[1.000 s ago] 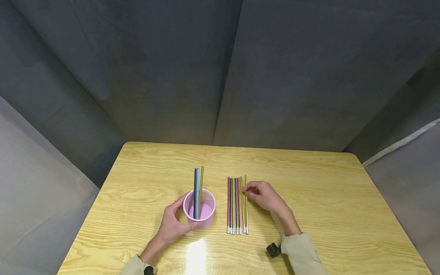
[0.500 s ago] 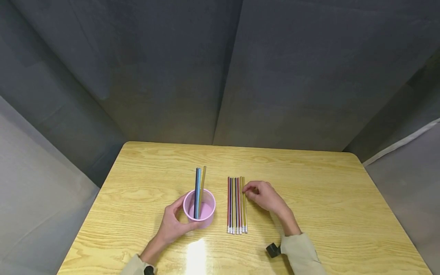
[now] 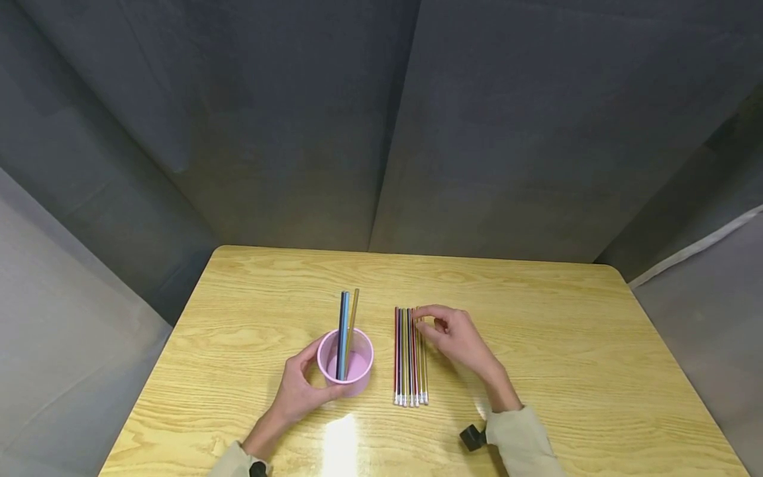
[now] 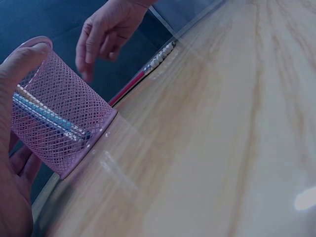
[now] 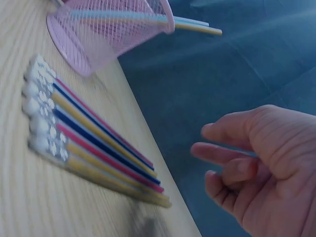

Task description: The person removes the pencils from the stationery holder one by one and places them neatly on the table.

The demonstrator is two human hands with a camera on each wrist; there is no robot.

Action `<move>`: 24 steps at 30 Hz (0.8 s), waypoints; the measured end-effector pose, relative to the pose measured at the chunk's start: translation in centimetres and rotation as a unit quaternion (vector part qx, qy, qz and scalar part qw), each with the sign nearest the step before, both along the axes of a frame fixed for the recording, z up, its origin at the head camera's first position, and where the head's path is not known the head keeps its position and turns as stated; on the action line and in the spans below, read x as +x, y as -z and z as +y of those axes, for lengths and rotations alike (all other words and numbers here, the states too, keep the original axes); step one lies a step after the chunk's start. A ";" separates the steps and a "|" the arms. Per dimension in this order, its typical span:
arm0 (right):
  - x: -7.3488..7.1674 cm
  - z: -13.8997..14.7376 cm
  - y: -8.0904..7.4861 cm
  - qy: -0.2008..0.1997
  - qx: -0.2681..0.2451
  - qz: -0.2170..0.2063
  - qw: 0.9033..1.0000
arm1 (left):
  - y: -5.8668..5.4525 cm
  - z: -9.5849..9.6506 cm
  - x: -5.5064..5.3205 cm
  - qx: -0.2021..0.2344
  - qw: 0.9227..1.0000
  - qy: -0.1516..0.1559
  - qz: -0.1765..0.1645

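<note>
My left hand (image 3: 300, 385) grips a pink mesh pencil cup (image 3: 359, 387), thumb near the rim in the left wrist view. Dark, light blue and yellow pencils (image 3: 346, 321) lean inside the cup, their upper ends sticking out. To its right lies a close row of pencils (image 3: 411, 381) in red, dark blue and yellow, white-tipped ends toward me. Over the far right part of that row is my right hand (image 3: 457, 338). The right wrist view shows this hand (image 5: 266, 173) with loosely bent fingers, nothing between them, above the pencils (image 5: 111, 133).
Everything stands on a wood-grain table (image 3: 268, 285) with rounded far corners. Dark grey curtains (image 3: 298, 132) hang behind it, paler cloth (image 3: 59, 331) at the sides. A black wrist camera (image 3: 473, 437) sits by the right sleeve.
The rightmost yellow pencil has shifted left against the row. My right hand has lifted off it and moved slightly left over the pencils, fingers spreading. The pencils in the cup lean slightly farther right.
</note>
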State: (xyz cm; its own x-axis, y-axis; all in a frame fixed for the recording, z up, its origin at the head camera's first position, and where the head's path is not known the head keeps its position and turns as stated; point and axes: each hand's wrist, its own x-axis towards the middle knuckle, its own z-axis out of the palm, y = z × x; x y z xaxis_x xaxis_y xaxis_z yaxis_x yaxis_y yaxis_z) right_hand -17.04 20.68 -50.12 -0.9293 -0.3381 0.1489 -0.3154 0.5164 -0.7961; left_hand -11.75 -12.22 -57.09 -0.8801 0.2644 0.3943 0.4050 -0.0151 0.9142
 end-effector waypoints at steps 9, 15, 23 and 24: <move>0.7 -2.6 -0.4 -0.060 -0.074 0.068 0.993 | -0.1 -0.1 -0.1 0.003 1.000 0.002 0.002; 1.6 -4.2 -0.5 -0.085 -0.059 0.078 0.992 | -0.1 -0.1 -0.1 -0.001 1.000 -0.002 0.008; 2.4 -6.0 -0.1 -0.126 -0.082 0.073 0.986 | 0.0 0.0 0.1 -0.007 1.000 -0.002 0.004; 2.4 -6.2 -0.1 -0.127 -0.083 0.071 0.986 | 0.0 -0.1 0.0 -0.008 1.000 -0.001 0.005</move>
State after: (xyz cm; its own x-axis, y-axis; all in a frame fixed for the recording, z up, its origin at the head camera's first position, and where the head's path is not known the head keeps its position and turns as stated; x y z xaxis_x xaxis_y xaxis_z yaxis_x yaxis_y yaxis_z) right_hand -14.59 14.53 -50.03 -0.7839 -0.5167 0.3443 -0.5321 0.2733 -0.8014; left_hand -11.71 -12.27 -57.12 -0.8768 0.2695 0.3982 0.4133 -0.0008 0.9106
